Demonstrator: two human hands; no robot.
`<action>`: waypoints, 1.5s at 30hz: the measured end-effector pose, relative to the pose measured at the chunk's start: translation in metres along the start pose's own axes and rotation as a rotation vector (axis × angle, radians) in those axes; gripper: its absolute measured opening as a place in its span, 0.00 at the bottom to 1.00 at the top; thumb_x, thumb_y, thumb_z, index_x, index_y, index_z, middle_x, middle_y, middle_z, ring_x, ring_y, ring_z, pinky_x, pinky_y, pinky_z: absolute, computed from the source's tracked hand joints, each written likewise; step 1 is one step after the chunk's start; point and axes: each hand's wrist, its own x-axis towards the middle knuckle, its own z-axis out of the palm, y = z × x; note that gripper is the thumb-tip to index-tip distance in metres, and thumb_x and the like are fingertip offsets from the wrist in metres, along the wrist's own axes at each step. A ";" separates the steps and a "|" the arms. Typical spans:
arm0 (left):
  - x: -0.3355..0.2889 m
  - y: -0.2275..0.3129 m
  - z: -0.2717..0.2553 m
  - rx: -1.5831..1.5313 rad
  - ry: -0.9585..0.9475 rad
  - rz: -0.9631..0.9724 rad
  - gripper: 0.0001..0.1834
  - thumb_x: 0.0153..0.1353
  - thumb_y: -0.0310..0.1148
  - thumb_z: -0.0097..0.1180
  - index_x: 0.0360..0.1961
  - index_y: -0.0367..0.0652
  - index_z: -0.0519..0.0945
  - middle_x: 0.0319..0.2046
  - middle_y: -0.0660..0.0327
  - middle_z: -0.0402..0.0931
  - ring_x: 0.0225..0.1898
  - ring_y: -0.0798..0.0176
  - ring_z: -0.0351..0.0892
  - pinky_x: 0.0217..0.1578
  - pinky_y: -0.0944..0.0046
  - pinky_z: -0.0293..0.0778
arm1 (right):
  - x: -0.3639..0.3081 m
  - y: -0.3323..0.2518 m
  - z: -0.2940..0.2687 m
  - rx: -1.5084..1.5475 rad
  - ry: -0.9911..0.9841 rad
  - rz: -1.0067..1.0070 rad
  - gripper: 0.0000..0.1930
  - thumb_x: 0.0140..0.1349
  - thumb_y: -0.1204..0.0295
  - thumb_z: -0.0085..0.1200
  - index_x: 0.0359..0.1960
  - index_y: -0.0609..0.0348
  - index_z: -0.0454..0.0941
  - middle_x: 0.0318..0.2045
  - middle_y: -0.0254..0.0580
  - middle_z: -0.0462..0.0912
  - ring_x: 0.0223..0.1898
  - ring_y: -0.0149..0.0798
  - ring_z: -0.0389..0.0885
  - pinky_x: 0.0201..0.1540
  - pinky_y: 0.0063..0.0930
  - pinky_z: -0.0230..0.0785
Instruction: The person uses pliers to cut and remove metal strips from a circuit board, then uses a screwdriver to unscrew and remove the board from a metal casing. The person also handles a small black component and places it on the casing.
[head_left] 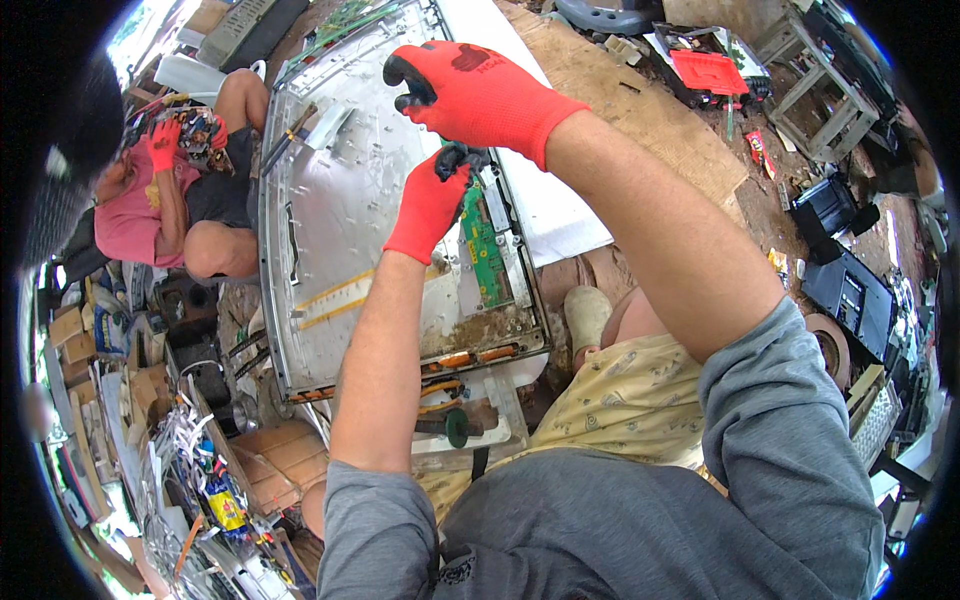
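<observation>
Both my hands wear red gloves with black fingertips. My left hand (432,205) is closed at the upper part of a long green circuit board (488,255); whatever its fingers grip is hidden. Higher and to the right, my right hand (490,98) hangs over the far part of the panel with fingers curled toward the thumb. Anything between them is too small or hidden to tell. The board lies along the right side of a large flat metal panel (370,215), scuffed and dirty, with yellow strips and orange pieces on its near edge.
Long-handled tools (288,138) rest on the panel's left. Beside it sits a co-worker (150,205) in red gloves, holding electronic parts (203,135). Wires and scrap (205,500) pile up at lower left. A white sheet (545,205), brown board (640,130) and red tray (708,72) lie rightward.
</observation>
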 end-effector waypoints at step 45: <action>-0.225 0.053 -0.121 0.141 -0.067 0.014 0.21 0.64 0.34 0.57 0.57 0.41 0.75 0.47 0.47 0.80 0.48 0.40 0.79 0.47 0.50 0.76 | 0.101 -0.015 -0.040 -0.095 -1.343 1.088 0.10 0.65 0.61 0.55 0.37 0.53 0.80 0.20 0.37 0.75 0.12 0.27 0.61 0.16 0.29 0.59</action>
